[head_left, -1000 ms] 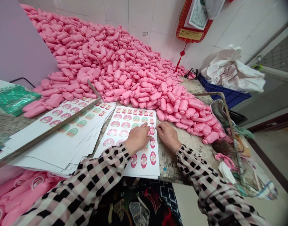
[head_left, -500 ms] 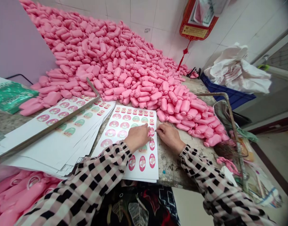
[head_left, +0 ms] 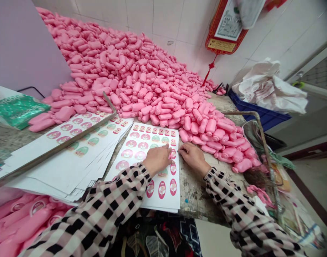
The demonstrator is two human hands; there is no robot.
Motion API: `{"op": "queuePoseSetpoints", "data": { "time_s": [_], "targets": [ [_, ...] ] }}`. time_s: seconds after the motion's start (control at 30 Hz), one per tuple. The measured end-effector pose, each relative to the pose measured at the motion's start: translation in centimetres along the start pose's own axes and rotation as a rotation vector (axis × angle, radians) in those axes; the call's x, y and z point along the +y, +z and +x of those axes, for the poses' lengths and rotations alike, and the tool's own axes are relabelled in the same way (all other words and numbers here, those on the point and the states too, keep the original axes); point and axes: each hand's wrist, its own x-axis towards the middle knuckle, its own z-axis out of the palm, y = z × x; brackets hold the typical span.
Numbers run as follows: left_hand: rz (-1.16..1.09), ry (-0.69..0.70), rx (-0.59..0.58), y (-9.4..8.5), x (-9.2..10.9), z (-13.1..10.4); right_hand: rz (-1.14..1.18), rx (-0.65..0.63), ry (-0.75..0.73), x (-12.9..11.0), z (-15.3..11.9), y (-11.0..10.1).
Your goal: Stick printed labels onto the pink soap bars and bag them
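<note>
On the desk (head_left: 191, 189), directly in front of the person, a sheet of stickers (head_left: 167, 180) on top of a thin stack, with rows of pink and green arch-shaped stickers, small labels along the far edge and pink ovals down the right side. Over the right part of the sheet, the left hand (head_left: 159, 159), palm down, with fingers lightly bent and close together, tips by a pink oval sticker (head_left: 173, 154); cannot tell any grip there. Just beyond the sheet's right edge, near that same oval, the right hand (head_left: 194, 157), with fingers curled in and thumb and forefinger close together; at the tips a small dark spot, too small to identify, and cannot tell any hold on it. Around both wrists, black-and-white checked sleeves (head_left: 120, 194). To the left, a loose, fanned stack of sheets (head_left: 69, 171), partly stickered, with a metal bar (head_left: 69, 141) slanting across. Behind all this, against the tiled wall, a great heap of pink bottles (head_left: 131, 78). At the lower left, more pink bottles with labels (head_left: 24, 221); above, a green packet (head_left: 21, 110). Far right, a blue crate (head_left: 255, 112) with crumpled white bags (head_left: 272, 85).
</note>
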Motion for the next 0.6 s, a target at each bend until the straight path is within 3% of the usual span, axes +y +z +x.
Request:
{"op": "queuePoseSetpoints", "data": {
  "time_s": [0.47, 0.6],
  "targets": [
    [-0.007, 0.013, -0.002, 0.11, -0.03, -0.04, -0.038, 0.046, -0.036, 0.36, -0.01, 0.14],
    [-0.011, 0.014, -0.006, 0.01, -0.02, -0.11, -0.011, -0.005, -0.039, 0.45, 0.07, 0.00]
  ]
}}
